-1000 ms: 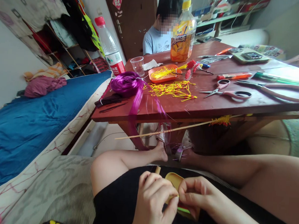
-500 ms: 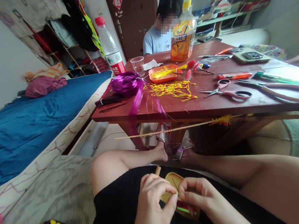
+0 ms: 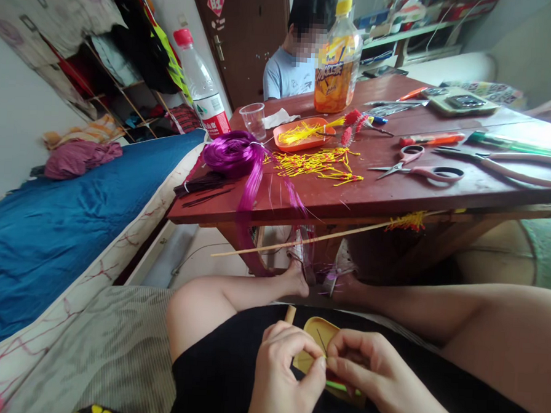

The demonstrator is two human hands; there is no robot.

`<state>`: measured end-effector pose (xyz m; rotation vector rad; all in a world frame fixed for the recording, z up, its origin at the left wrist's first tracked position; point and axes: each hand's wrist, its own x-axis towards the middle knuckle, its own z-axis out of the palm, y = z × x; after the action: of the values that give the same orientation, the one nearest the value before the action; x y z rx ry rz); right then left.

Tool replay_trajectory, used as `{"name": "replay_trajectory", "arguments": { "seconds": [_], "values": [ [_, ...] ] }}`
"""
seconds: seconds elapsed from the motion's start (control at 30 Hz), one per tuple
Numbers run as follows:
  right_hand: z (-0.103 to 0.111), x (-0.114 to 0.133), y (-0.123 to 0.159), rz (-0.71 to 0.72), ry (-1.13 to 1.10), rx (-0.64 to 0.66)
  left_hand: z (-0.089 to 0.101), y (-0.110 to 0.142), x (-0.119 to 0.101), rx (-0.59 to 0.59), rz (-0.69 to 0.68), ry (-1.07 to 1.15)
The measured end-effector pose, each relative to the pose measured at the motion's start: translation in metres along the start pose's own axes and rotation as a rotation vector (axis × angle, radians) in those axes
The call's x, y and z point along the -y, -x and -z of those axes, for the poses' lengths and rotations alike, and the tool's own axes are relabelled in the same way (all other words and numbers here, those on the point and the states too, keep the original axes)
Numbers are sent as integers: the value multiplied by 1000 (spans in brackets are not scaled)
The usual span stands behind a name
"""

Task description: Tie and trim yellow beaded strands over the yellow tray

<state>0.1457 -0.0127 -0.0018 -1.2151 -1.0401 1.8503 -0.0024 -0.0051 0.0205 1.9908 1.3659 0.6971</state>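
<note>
Over my lap, my left hand [image 3: 287,373] and my right hand [image 3: 364,365] meet, fingertips almost touching. Both pinch a tiny piece with a yellow bit at the fingertips, perhaps thread; most of it is hidden by the fingers. A thin dark wire [image 3: 321,339] slants up from this spot, and I cannot tell whether it is held or lies behind. Beneath the hands rests a small yellow tray [image 3: 313,325], partly covered, with something red and bright green [image 3: 337,386] near its lower edge. A short tan stick end [image 3: 290,314] pokes out beyond my left hand.
On the red table [image 3: 368,196] lie purple fibre [image 3: 232,157], yellow thread pieces [image 3: 314,163], an orange tray [image 3: 301,147], scissors [image 3: 420,168] and pliers [image 3: 499,163]. A thin stick [image 3: 296,243] juts along its near edge. Another person [image 3: 287,71] sits across.
Both hands stay pinched together over the lap, with only slight finger movement. The yellow bit at the fingertips shows less now. The table things have not moved.
</note>
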Motion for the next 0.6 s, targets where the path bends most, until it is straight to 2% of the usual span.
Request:
{"name": "replay_trajectory", "arguments": {
  "seconds": [0.17, 0.33, 0.37, 0.5, 0.6],
  "values": [
    [0, -1, 6, 173, 378, -91, 1, -2, -2, 18, 126, 100],
    [0, -2, 8, 346, 661, -113, 3, -5, -4, 102, 397, 274],
    [0, -2, 8, 379, 703, -109, 3, -6, -5, 97, 391, 259],
    [1, -7, 8, 449, 836, -97, 3, -10, -7, 102, 227, 84],
    [2, -9, 7, 449, 843, -97, 6, -13, -5, 174, 289, 188]
  ]
}}
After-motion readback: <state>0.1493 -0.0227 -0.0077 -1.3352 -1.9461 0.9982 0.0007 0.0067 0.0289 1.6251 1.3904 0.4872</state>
